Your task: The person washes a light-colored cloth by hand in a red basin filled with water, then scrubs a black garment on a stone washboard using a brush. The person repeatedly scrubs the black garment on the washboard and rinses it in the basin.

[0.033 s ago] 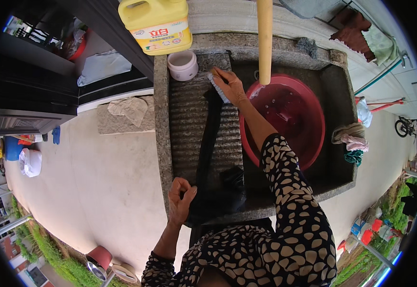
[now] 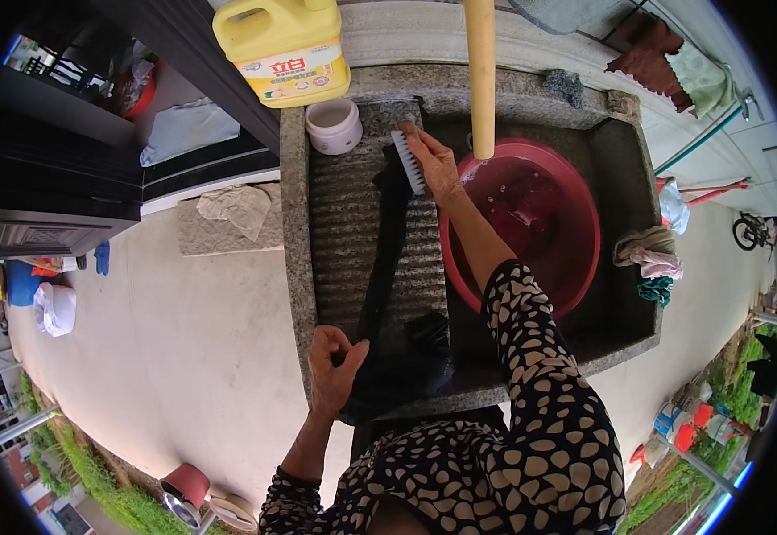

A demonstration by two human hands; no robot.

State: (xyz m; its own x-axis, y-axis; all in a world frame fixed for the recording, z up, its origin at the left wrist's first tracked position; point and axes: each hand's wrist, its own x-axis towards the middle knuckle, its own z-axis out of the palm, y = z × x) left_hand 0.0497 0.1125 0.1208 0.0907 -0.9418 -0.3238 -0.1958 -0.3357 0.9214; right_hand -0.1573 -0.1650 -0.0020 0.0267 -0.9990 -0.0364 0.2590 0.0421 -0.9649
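Note:
My right hand is closed round a scrubbing brush with white bristles, tilted so the bristles face left. The brush is at the far end of a wet black cloth, laid in a long narrow strip down the ridged stone washboard. Near the front edge, my left hand pinches the cloth's left side between thumb and fingers. The rest of the cloth lies bunched at the near end. A red basin stands right of the washboard, with reddish water and dark red fabric inside.
A white tub sits at the washboard's far left corner, beside a yellow detergent jug. A pale pole hangs over the sink's back. Cloths drape over the right rim of the stone sink.
The brush in my right hand has tipped, so more of its bristles show. My left hand stays at the cloth's near end. The whole view has shifted slightly.

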